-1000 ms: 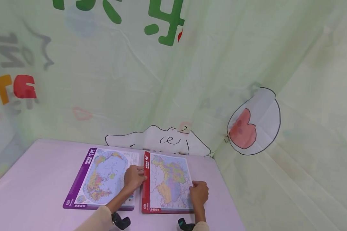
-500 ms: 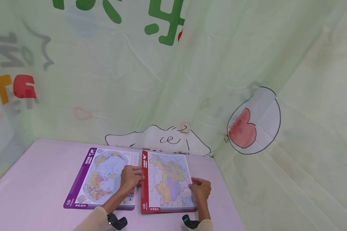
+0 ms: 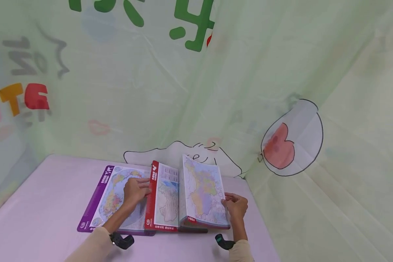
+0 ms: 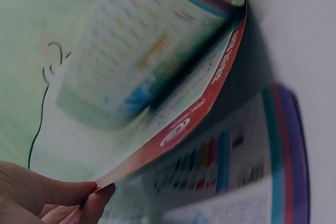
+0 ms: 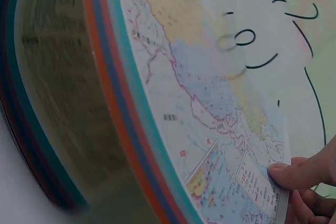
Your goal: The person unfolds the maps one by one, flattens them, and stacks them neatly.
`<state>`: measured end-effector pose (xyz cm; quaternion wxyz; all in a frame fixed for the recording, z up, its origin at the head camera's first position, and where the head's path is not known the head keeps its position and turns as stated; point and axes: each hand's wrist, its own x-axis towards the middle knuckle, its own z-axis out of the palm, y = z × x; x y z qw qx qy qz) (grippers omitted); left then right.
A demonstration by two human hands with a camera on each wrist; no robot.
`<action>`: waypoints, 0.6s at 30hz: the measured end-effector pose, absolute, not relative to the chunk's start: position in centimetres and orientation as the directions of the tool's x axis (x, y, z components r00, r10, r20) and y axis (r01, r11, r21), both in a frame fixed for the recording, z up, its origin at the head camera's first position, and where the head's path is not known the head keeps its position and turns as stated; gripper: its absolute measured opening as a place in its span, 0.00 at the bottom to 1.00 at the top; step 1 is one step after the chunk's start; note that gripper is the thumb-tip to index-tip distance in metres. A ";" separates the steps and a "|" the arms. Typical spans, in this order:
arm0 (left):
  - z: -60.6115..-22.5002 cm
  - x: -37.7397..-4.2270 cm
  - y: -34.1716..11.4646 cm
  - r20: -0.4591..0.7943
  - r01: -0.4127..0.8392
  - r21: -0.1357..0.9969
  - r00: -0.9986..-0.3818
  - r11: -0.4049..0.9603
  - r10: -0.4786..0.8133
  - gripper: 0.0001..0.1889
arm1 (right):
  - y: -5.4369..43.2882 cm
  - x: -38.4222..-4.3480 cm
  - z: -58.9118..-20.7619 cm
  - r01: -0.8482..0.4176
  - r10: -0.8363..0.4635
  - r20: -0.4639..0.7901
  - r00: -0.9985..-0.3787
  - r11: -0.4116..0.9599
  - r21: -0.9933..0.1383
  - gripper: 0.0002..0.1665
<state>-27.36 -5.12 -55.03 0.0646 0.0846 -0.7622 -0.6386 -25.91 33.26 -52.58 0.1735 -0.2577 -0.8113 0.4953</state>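
Observation:
A red-bordered folding map point(image 3: 204, 194) is raised and partly spread in the head view. Its left panel shows another printed map along the red strip, and its right panel bends up and away from it. My left hand point(image 3: 134, 191) pinches the left red edge between thumb and fingers, as the left wrist view shows at the map's border point(image 4: 181, 129). At the opposite side, my right hand point(image 3: 236, 205) pinches the right panel's outer edge, thumb on the printed face point(image 5: 236, 150). A purple-bordered world map point(image 3: 93, 196) lies beneath the left hand, partly covered by the red one.
The pale lilac tabletop point(image 3: 52, 196) carries both maps. Behind it hangs a pale green printed cloth point(image 3: 131, 98), with a drawn balloon point(image 3: 309, 142) at the right. A black wrist device point(image 3: 122, 241) is strapped on the left wrist, another point(image 3: 224, 243) on the right.
The red-bordered map has gone from lying folded flat to raised and spreading apart. My left hand moved left with its red edge, over the purple map; my right hand moved right and slightly up.

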 end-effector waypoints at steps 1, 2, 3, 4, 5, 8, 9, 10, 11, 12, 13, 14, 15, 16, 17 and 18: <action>-55.0 -27.5 -5.8 -0.007 -0.049 0.983 -0.974 0.178 -0.227 0.22 | 33.6 -25.9 -52.3 0.251 0.602 0.014 -0.798 0.353 -0.901 0.15; -55.1 -27.7 -6.4 -0.003 -0.051 0.980 -0.970 0.191 -0.244 0.22 | 34.1 -26.0 -52.2 0.252 0.617 0.009 -0.787 0.336 -0.908 0.16; -55.2 -27.8 -7.1 -0.001 -0.054 0.978 -0.966 0.200 -0.257 0.21 | 34.5 -26.0 -52.0 0.257 0.635 0.007 -0.772 0.322 -0.911 0.16; -55.3 -28.0 -7.7 0.006 -0.054 0.975 -0.963 0.214 -0.271 0.21 | 34.9 -26.1 -51.8 0.263 0.657 0.002 -0.754 0.305 -0.915 0.16; -55.4 -28.1 -8.3 0.011 -0.055 0.973 -0.959 0.226 -0.283 0.20 | 35.3 -26.1 -51.7 0.264 0.674 0.001 -0.738 0.290 -0.920 0.16; -55.9 -28.3 -10.2 0.035 -0.053 0.962 -0.949 0.266 -0.315 0.18 | 36.6 -26.3 -51.5 0.275 0.721 0.025 -0.692 0.295 -0.915 0.16; -56.0 -28.3 -10.7 0.036 -0.056 0.960 -0.947 0.275 -0.321 0.18 | 37.0 -26.3 -51.5 0.284 0.729 0.032 -0.684 0.306 -0.909 0.16; -56.1 -28.2 -11.3 0.039 -0.060 0.957 -0.943 0.284 -0.330 0.17 | 37.5 -26.4 -51.5 0.298 0.736 0.038 -0.676 0.320 -0.899 0.16; -56.2 -28.0 -11.8 0.037 -0.065 0.955 -0.941 0.288 -0.336 0.17 | 38.0 -26.5 -51.6 0.304 0.736 0.053 -0.675 0.343 -0.889 0.16; -56.2 -27.9 -12.3 0.041 -0.068 0.952 -0.937 0.298 -0.346 0.17 | 38.6 -26.5 -51.7 0.314 0.739 0.068 -0.671 0.366 -0.876 0.16; -56.3 -27.8 -12.7 0.046 -0.072 0.948 -0.933 0.310 -0.356 0.17 | 39.1 -26.6 -51.8 0.321 0.741 0.086 -0.666 0.389 -0.864 0.16; -56.4 -27.7 -13.2 0.052 -0.075 0.943 -0.929 0.325 -0.365 0.17 | 39.6 -26.7 -52.0 0.330 0.742 0.103 -0.662 0.413 -0.849 0.16; -56.4 -27.6 -13.6 0.054 -0.084 0.937 -0.924 0.340 -0.379 0.17 | 40.2 -26.7 -52.1 0.333 0.741 0.125 -0.660 0.438 -0.835 0.16; -56.5 -27.5 -14.0 0.060 -0.087 0.932 -0.920 0.351 -0.388 0.17 | 40.6 -26.8 -52.3 0.337 0.739 0.145 -0.658 0.461 -0.821 0.16; -56.5 -27.4 -14.3 0.067 -0.090 0.928 -0.914 0.361 -0.399 0.18 | 41.0 -26.8 -52.4 0.339 0.736 0.166 -0.656 0.484 -0.807 0.15; -56.5 -27.4 -14.6 0.077 -0.089 0.924 -0.909 0.373 -0.409 0.18 | 41.4 -26.8 -52.5 0.341 0.733 0.184 -0.655 0.504 -0.794 0.15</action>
